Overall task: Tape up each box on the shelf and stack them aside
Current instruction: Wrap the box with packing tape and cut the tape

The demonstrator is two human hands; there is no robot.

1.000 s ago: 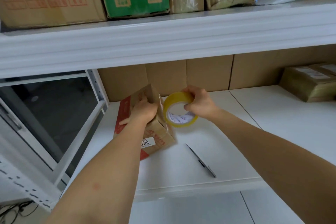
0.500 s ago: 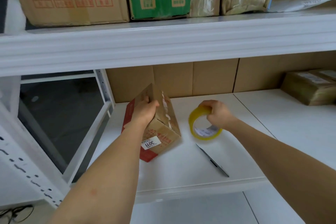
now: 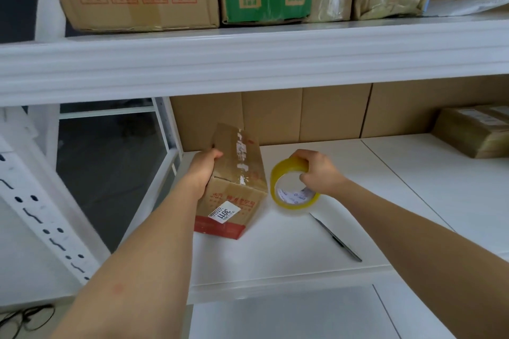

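Right hand [image 3: 319,172], curled round the yellow tape roll [image 3: 292,190], has drawn it away from the small brown cardboard box [image 3: 235,181] and down onto the white shelf [image 3: 289,250]. Left hand [image 3: 205,169] grips the box's left edge, tipped less than before. Taping looks done; stacking next.

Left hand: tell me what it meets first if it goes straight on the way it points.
The left hand already grips the small box; beyond it, probably the cardboard back panel, though depth is unclear.
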